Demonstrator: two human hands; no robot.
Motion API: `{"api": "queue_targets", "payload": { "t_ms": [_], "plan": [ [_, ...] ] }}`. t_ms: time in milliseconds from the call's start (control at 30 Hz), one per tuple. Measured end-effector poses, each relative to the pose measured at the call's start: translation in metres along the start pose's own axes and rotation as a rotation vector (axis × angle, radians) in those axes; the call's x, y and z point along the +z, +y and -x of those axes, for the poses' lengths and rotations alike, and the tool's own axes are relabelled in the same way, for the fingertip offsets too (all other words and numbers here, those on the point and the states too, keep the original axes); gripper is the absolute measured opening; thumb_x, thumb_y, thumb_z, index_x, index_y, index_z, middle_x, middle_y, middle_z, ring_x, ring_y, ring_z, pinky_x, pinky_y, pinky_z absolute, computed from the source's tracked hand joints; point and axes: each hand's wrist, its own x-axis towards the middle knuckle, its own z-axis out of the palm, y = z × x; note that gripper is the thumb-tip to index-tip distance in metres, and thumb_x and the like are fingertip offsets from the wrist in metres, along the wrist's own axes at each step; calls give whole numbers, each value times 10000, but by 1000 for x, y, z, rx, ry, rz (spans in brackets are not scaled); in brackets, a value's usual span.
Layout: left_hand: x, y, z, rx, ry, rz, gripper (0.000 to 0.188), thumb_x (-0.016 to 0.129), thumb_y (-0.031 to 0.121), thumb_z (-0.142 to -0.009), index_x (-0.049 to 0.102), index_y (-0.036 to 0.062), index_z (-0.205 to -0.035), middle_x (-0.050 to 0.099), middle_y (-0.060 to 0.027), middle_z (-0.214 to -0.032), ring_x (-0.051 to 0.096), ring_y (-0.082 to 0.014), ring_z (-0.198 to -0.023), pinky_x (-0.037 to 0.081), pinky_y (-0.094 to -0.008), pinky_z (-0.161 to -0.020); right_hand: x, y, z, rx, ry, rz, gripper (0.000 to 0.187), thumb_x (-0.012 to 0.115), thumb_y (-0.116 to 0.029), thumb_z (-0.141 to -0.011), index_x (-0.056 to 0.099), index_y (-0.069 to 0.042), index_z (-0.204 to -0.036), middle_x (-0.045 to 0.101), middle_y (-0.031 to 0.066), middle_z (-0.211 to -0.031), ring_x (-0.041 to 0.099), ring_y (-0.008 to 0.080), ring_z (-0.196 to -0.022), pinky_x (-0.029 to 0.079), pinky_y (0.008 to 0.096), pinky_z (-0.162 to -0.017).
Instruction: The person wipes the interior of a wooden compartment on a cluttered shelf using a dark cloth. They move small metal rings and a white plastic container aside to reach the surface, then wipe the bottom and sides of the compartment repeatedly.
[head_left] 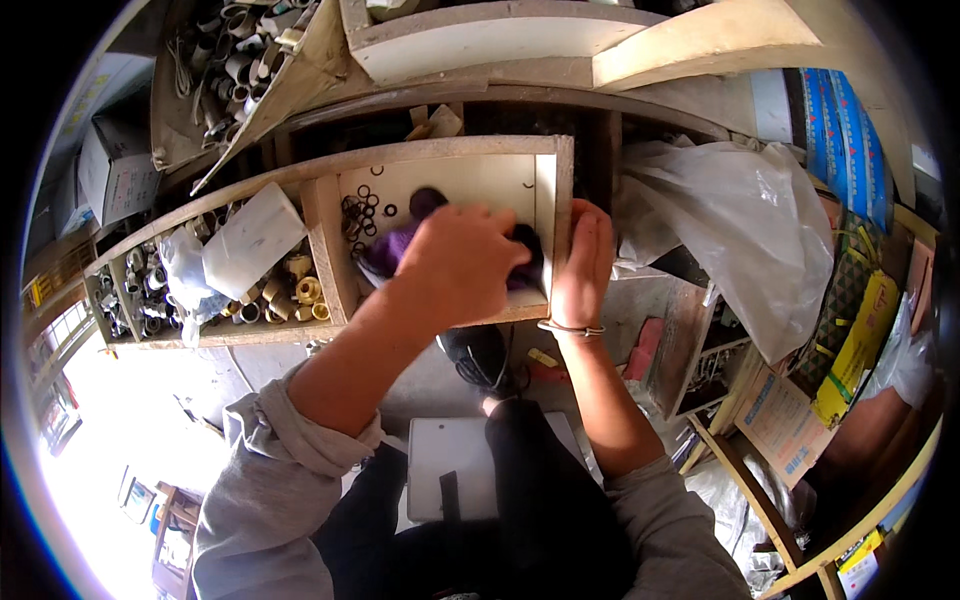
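Observation:
My left hand (462,258) reaches into the right compartment of a long wooden drawer (445,152), its fingers closed on a crumpled purple cloth (388,252). Most of the cloth lies hidden under the hand. A dark rounded bit (428,200) shows above my knuckles; whether it belongs to the cloth I cannot tell. Small black rings (362,212) are scattered on the compartment's pale floor, mostly at its left side. Against the outside of the drawer's right end rests my right hand (586,262), fingers straight and together, with a bangle on the wrist.
Metal and brass fittings (285,295) fill the drawer's left part, partly under a white plastic piece (255,242). More pipe fittings (240,65) lie in a bin at the upper left. Clear plastic sheeting (745,230) drapes over the right side. A white stool (440,450) stands below.

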Motion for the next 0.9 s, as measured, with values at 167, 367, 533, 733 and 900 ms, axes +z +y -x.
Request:
{"api": "queue_targets", "payload": {
  "t_ms": [167,367,533,733,900],
  "plan": [
    [-2,0,-17,-35,-243,124,342,609,108,-690,764,201,-982,654,-80,-880,643,-280,-927,532,-391,-785,3,-3,5,36,50,-136,307,392,-263,-1043,569,-21,-979,568,30,-848,505,107,-765,418,260,-724],
    [-25,-17,-28,-48,-593,554,426,614,93,-652,756,172,-1046,674,-111,-879,650,-296,-916,527,-375,-827,-1,1,4,94,118,-217,304,395,-263,-1033,579,-34,-954,546,21,-814,492,100,-720,404,248,-677],
    [-16,48,35,510,-532,1129,299,629,153,-719,750,132,-992,641,-73,-1039,635,-262,-970,510,-363,-843,-36,1,1,222,290,-379,209,460,-255,-979,555,-88,-897,549,22,-843,528,133,-702,426,284,-644],
    [-44,26,68,-3,-337,657,289,618,132,-716,728,139,-983,629,-66,-968,650,-286,-885,534,-393,-761,-66,-15,8,146,196,-386,207,478,-251,-969,546,-73,-885,524,29,-824,511,129,-697,400,276,-638],
    [-58,-3,47,-186,247,170,442,619,79,-704,688,167,-1132,589,-85,-1044,638,-290,-923,532,-399,-797,-49,-3,20,135,171,-278,216,462,-189,-988,582,-45,-880,584,33,-858,519,96,-644,425,240,-593]
  ]
}}
